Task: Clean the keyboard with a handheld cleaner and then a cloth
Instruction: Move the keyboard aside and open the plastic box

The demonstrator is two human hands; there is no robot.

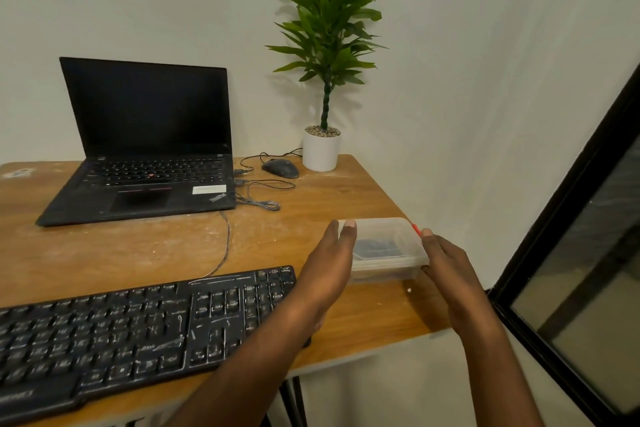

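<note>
On the wooden desk [145, 253] a clear plastic box [386, 246] with a lid stands just to the right of the keyboard [138, 329], near the right edge of the desk, and both hands are at this box. The left hand [332, 270] lies against the left side of the box with its fingers straight and together, the fingertips reaching up to the lid; the thumb is not visible, so a grip cannot be confirmed. The right hand [446, 263] is at the right end of the box, its fingers stretched along the side, and it touches the box near a small red tab [415, 229] at the far corner. Inside the box something dark blue shows through the cloudy plastic (what it is cannot be told). The keyboard is black and carries white dust and streaks on its keys; its grey cable [225, 243] runs away from the box toward the laptop [145, 149]. The laptop is open, with a dark screen, far left behind the box. A black mouse [280, 168] and a white pot with a green plant [322, 146] stand behind the box, at the back of the desk.
</note>
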